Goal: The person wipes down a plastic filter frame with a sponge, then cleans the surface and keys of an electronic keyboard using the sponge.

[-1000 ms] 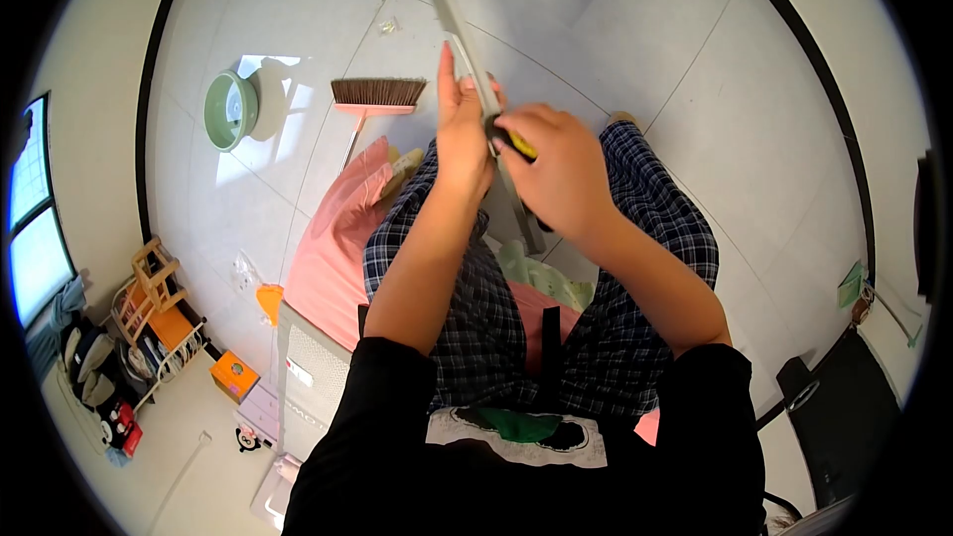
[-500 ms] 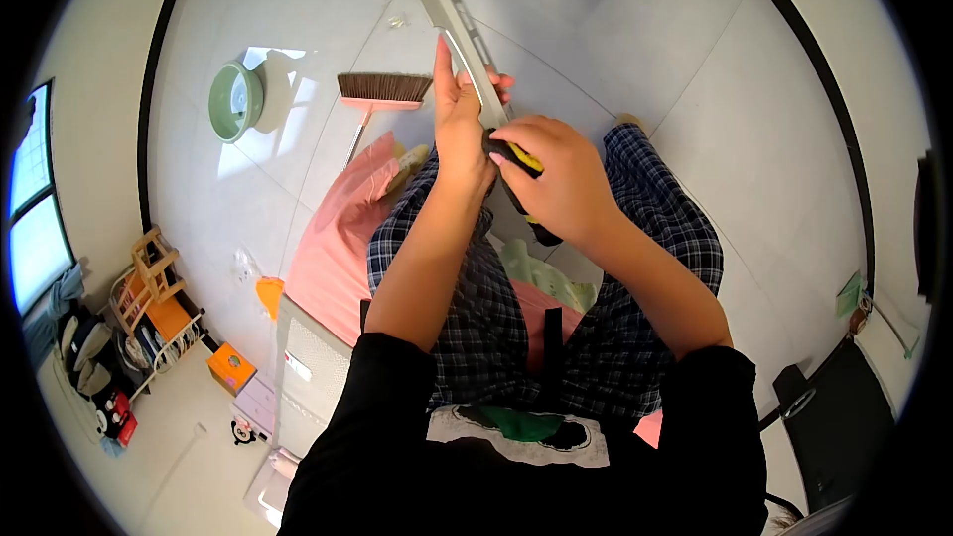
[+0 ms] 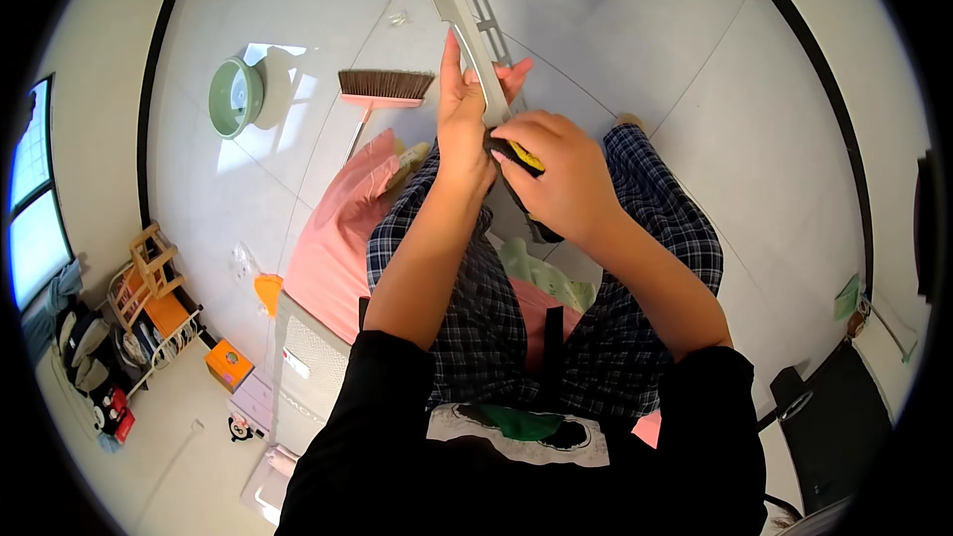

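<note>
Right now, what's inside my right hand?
Your right hand holds a black and yellow handle, partly visible near the pale frame. The hand covers the rest, so its full shape can't be seen.

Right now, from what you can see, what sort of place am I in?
Probably a room in a home, though I can't be certain. A broom and a green basin are on the tiled floor, and there's a window off to the left.
</note>
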The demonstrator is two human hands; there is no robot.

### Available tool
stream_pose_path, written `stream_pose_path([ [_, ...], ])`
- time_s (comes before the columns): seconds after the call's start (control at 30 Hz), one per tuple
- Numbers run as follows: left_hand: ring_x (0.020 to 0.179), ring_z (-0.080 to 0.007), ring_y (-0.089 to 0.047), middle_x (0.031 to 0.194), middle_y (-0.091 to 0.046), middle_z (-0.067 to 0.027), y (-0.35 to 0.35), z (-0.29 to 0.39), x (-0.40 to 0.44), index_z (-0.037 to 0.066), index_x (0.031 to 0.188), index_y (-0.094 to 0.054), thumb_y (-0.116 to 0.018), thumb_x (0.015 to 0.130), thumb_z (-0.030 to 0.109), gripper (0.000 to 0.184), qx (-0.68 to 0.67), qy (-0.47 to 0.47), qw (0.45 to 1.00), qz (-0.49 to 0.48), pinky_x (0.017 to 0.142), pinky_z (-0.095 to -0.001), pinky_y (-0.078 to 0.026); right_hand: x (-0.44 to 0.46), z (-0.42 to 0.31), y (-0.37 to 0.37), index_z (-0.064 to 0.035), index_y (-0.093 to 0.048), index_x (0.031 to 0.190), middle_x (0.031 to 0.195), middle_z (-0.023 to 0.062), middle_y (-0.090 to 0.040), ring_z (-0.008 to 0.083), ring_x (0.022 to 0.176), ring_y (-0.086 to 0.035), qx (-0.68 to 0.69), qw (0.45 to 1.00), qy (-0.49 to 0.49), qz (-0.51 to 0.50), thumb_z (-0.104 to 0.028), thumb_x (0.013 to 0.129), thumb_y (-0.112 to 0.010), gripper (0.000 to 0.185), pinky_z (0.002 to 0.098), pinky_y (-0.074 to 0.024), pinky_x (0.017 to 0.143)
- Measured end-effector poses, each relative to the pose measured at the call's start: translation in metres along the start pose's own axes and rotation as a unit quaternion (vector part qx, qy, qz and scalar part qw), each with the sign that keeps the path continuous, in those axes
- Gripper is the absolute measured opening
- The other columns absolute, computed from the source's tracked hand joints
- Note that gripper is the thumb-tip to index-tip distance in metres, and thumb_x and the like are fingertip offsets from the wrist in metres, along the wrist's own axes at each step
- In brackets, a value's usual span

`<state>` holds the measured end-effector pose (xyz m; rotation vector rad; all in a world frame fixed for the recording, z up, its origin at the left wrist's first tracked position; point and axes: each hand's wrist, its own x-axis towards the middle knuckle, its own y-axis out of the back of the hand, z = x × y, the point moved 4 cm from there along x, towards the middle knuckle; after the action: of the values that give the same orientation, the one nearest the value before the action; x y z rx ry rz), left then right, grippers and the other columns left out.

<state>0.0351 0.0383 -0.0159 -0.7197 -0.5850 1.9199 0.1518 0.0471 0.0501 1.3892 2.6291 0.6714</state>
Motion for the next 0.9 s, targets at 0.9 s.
stream_pose_path([
  [0.9,0.082,-0.0198,-0.059,0.107,-0.054,-0.0126,0.028,0.05,0.009,0.02,0.148,-0.024,-0.041,0.097,0.005,0.056,0.023,-0.063,0.983,0.174,0.084,-0.0425,-0.054,-0.008,0.003,-0.012,-0.0041,-0.063,0.092,0.087,0.0101,-0.064,0.0311,0.08,-0.061,0.028,0.998,-0.025,-0.051,-0.011,0.077,-0.07,0.018,0.0382,-0.0482,0.07],
])
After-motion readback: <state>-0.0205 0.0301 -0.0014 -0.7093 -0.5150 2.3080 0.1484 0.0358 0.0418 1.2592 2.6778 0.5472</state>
